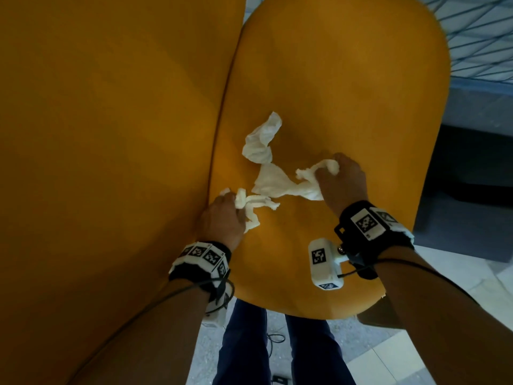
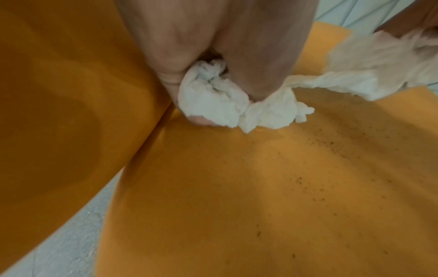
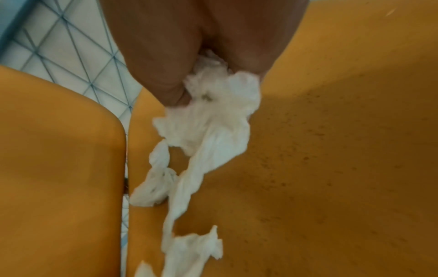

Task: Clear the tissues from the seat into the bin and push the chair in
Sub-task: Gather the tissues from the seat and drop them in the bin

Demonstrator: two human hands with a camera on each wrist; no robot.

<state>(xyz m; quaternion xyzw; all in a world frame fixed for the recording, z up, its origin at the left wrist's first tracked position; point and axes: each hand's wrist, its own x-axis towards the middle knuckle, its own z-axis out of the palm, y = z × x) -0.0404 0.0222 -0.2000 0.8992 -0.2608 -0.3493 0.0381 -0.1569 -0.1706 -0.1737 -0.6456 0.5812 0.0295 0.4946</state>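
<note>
White crumpled tissues lie on the yellow chair seat point(image 1: 347, 93). My left hand point(image 1: 224, 215) grips one wad of tissue point(image 1: 251, 205) near the crease where seat meets backrest point(image 1: 97, 134); the left wrist view shows the tissue wad point(image 2: 213, 101) bunched between thumb and fingers. My right hand point(image 1: 342, 182) grips a longer strip of tissue point(image 1: 305, 182) that trails across the seat, seen as a hanging tissue strip point(image 3: 213, 127) in the right wrist view. A third crumpled tissue point(image 1: 262, 140) lies loose further back on the seat. No bin is in view.
The yellow backrest fills the left of the head view. A dark block point(image 1: 466, 190) stands right of the seat. Pale tiled floor point(image 1: 416, 365) and my legs point(image 1: 277, 351) show below the seat's front edge. A patterned pale surface point(image 1: 483, 37) lies at the top right.
</note>
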